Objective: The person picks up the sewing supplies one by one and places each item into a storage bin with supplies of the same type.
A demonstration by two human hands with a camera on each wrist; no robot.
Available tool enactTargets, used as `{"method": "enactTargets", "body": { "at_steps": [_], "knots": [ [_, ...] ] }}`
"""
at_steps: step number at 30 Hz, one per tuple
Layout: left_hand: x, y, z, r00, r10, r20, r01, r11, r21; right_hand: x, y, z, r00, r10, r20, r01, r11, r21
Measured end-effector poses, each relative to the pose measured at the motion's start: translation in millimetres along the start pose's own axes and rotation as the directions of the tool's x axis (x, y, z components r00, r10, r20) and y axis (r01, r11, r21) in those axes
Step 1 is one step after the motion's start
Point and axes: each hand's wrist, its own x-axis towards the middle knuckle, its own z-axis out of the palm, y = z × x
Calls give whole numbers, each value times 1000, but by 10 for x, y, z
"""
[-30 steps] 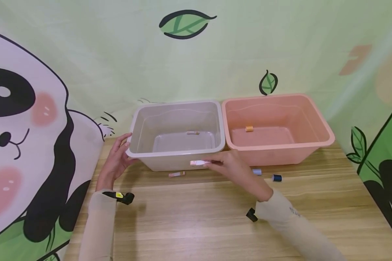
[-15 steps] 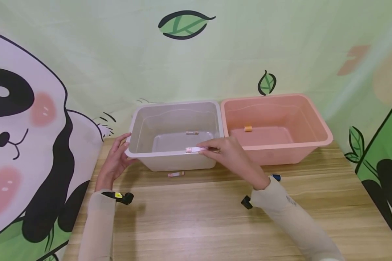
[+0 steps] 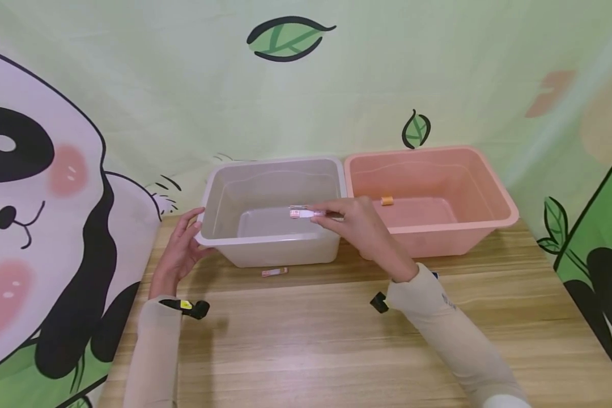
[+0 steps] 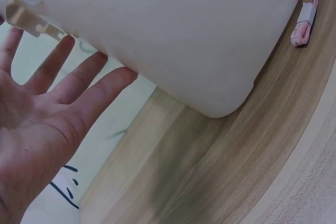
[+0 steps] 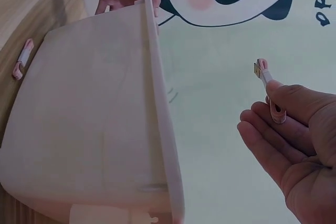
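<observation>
My right hand [image 3: 359, 224] pinches a folded pink tape measure [image 3: 303, 214] with a white band over the opening of the grey bin [image 3: 265, 240]. Its metal end shows in the right wrist view, where thumb and fingers hold the tape measure [image 5: 264, 67]. Behind it, a similar tape measure [image 3: 297, 207] on the bin's floor is partly covered in the head view. With fingers fairly straight, my left hand [image 3: 180, 249] touches the bin's left end at the rim; the left wrist view shows the fingertips [image 4: 128, 73] against the outer wall. Another tape measure [image 3: 275, 272] lies in front of the bin.
A pink bin [image 3: 454, 228] stands right beside the grey one, with an orange thread spool [image 3: 386, 200] on its floor. A sliver of a dark blue spool [image 3: 435, 275] shows behind the right sleeve. Both bins stand on a wooden table [image 3: 285, 340] against a printed cloth.
My right hand has lifted the tape measure from in front of the grey bin, up and over its front rim. The right forearm now covers the light blue spool. My left hand stays put.
</observation>
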Motion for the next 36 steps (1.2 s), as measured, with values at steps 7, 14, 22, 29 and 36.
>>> {"method": "enactTargets", "body": {
  "at_steps": [7,14,22,29,36],
  "knots": [
    [6,-6,20,1000,-18,-20,18,1000,1,85,18,-70,999,-7,-40,7,1000,-5],
    [-1,15,20,999,-16,-30,16,1000,16,200,-4,-96,998,33,-46,-32,999,15],
    [9,23,4,999,-13,-33,13,1000,0,449,19,-67,991,129,-24,-129,991,24],
    [6,5,-4,1000,-19,-12,19,1000,-15,737,69,-84,985,175,-1,-175,985,3],
    [6,-6,3,1000,-18,-13,18,1000,0,977,143,-139,992,120,46,-119,993,-12]
  ]
}}
